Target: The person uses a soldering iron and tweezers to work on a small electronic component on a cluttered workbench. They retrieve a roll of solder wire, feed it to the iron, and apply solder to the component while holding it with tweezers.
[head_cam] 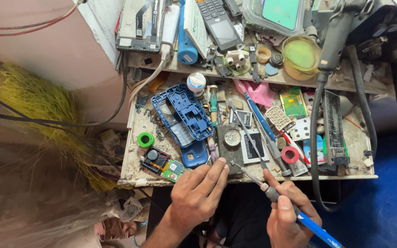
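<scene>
Two bare hands work at the near edge of a cluttered repair worktop (134,172). At five o'clock the right hand (290,213) has its grip closed firmly around a soldering iron (279,200) with a blue handle, the metal tip angled toward eleven o'clock and ending near a small dark phone part (230,147). At six o'clock the left hand (198,193) presses fingertips (221,164) down on the near edge of that part; whether it pinches anything beneath cannot be told. Just to the nine o'clock side lie a green circuit board (173,169) and a blue phone shell (182,115); a red tape roll (290,155), a battery (253,146) and a blue screwdriver (260,120) sit toward three o'clock. At twelve o'clock a shelf (175,64) carries a keypad handset (219,23). Risk here looks plain: the iron's tip passes close beside the left fingertips, so a slip of either hand could burn skin, and loose parts crowding the edge could be knocked off by a wrist.
</scene>
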